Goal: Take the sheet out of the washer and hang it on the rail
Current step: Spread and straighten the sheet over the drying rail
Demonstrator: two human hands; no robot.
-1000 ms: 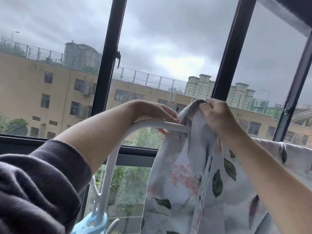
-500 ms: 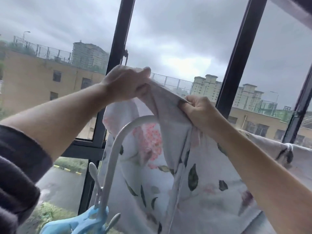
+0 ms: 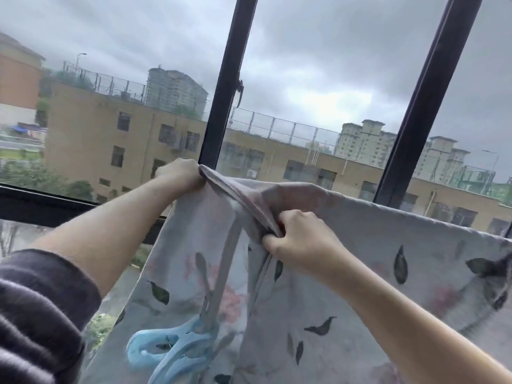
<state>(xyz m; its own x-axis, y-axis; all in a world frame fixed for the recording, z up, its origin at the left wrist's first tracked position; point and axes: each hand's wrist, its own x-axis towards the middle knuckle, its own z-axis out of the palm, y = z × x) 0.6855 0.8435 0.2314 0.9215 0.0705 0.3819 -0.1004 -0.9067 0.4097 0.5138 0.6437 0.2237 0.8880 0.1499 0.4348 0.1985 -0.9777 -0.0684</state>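
Most looks done: the sheet [image 3: 360,273], filling four o'clock, is draped over the rail [image 3: 221,273], glimpsed through it. Its edge is gripped by the left hand [image 3: 180,173] at ten o'clock, a fold pinched by the right hand [image 3: 299,239] at centre; spreading is seemingly yet to be done.

My pale grey leaf-and-flower printed sheet [image 3: 346,245] is thin matt cloth, softly creased. The pale curved rail [image 3: 224,270] looks like smooth plastic, the light blue clip [image 3: 171,347] slightly glossy plastic. My dark striped sleeve [image 3: 36,314] is fuzzy knit; the black window frame [image 3: 230,87] smooth, dull metal
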